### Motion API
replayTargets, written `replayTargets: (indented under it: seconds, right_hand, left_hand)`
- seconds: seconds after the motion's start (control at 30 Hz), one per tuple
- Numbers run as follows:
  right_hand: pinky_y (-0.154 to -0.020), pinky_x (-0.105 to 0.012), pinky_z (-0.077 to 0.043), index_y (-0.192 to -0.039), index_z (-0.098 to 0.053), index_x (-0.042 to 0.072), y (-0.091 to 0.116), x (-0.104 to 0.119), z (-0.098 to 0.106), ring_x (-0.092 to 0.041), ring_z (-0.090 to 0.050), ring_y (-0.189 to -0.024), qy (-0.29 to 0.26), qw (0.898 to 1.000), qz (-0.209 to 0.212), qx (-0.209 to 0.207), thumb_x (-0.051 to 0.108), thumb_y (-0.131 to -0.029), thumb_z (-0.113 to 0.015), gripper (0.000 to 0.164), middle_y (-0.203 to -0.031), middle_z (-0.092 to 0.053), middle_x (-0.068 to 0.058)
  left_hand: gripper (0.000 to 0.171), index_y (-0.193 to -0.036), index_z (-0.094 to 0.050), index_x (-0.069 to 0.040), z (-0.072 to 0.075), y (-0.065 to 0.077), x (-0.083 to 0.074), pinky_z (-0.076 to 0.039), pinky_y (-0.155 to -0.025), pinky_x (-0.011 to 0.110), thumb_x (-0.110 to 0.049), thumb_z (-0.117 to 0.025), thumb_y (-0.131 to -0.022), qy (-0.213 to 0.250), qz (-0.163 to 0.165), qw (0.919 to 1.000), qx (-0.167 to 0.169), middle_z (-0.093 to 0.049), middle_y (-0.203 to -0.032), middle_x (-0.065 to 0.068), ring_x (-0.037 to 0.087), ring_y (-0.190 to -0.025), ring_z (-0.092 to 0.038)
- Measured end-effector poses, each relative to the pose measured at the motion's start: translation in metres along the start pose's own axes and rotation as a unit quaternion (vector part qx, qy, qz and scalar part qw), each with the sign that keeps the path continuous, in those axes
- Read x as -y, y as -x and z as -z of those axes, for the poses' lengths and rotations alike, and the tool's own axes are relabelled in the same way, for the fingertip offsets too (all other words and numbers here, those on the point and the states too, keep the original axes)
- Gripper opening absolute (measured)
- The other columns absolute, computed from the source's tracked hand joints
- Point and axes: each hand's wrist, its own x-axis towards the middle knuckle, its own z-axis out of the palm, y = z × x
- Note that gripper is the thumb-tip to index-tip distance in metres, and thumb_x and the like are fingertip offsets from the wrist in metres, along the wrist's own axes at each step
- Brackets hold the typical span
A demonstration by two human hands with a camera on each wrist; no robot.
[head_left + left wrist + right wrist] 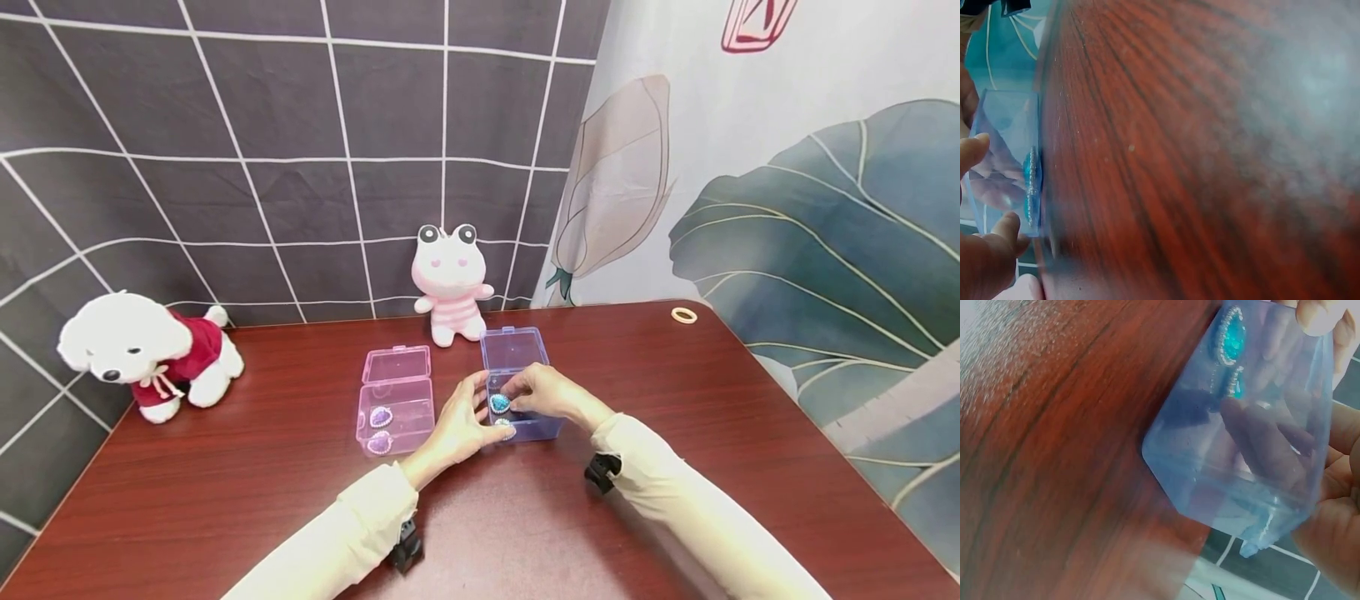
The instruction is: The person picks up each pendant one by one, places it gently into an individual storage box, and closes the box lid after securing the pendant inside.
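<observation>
A small clear blue box (536,429) stands on the table with its lid (516,348) tipped back. My left hand (461,421) grips its left side, thumb at the front wall. My right hand (546,390) reaches inside, its fingertips at the edge of a blue heart-shaped gem (499,403) with a beaded silver rim. Nearer the front lies a second blue gem (1232,337), partly hidden by my left thumb in the head view. Through the wall in the right wrist view, one finger (1241,434) points down at a gem. Both gems lie on the box floor.
Left of my hands stands an open pink box (412,414) with two purple heart gems (381,417) inside. A pink frog plush (448,287) sits behind the boxes. At the far left is a white dog plush (161,354); a wooden ring (684,315) lies at the back right.
</observation>
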Motion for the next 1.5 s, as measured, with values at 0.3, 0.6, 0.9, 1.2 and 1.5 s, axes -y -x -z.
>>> replayTargets:
  seconds: [0.3,0.6,0.9,1.2,1.5]
  right_hand:
    - [-0.067,-0.028,-0.06,-0.101,-0.065,-0.013,0.009,-0.019,0.027,-0.019,-0.07,-0.073,-0.15,0.977,-0.051,-0.141,-0.002,-0.085,-0.063,0.02,-0.088,-0.07,-0.023]
    - [-0.059,-0.02,-0.058,-0.109,-0.06,-0.015,-0.005,-0.056,0.03,-0.005,-0.058,-0.059,-0.257,0.923,-0.194,-0.212,0.005,-0.09,-0.06,0.027,-0.08,-0.067,-0.011]
    - [-0.053,-0.013,-0.05,-0.114,-0.057,-0.015,-0.013,-0.059,0.03,-0.002,-0.054,-0.058,-0.277,0.921,-0.195,-0.191,0.001,-0.088,-0.06,0.031,-0.063,-0.057,0.008]
    - [-0.064,-0.02,-0.058,-0.113,-0.052,-0.011,0.016,-0.044,0.04,-0.005,-0.062,-0.062,-0.414,0.887,-0.14,-0.149,0.02,-0.099,-0.047,0.034,-0.073,-0.062,0.002]
    - [-0.064,-0.019,-0.058,-0.132,-0.038,-0.017,0.04,-0.034,0.039,-0.006,-0.06,-0.065,-0.395,0.903,-0.161,-0.048,0.01,-0.093,-0.056,0.051,-0.079,-0.062,-0.001]
  left_hand:
    - [0.087,-0.139,-0.029,0.009,-0.003,0.0,0.001,-0.04,-0.105,0.045,0.003,-0.079,-0.068,0.006,-0.005,0.9999,-0.007,-0.032,-0.141,0.029,0.044,-0.13,-0.038]
    - [0.085,-0.137,-0.03,0.011,-0.006,0.005,0.004,-0.04,-0.104,0.048,0.003,-0.078,-0.068,0.003,-0.003,0.9999,-0.009,-0.034,-0.139,0.031,0.045,-0.128,-0.04]
    - [0.085,-0.136,-0.031,0.011,-0.007,0.004,0.004,-0.041,-0.103,0.048,0.003,-0.079,-0.067,-0.006,-0.01,0.9999,-0.008,-0.036,-0.136,0.032,0.045,-0.126,-0.042]
    - [0.086,-0.137,-0.03,0.011,-0.004,0.002,0.001,-0.042,-0.103,0.046,0.001,-0.079,-0.067,-0.021,-0.009,0.9997,-0.011,-0.036,-0.137,0.032,0.044,-0.127,-0.041]
    - [0.087,-0.138,-0.028,0.012,-0.003,0.001,0.0,-0.041,-0.103,0.045,0.0,-0.079,-0.068,-0.017,-0.008,0.9997,-0.017,-0.035,-0.139,0.031,0.042,-0.128,-0.042]
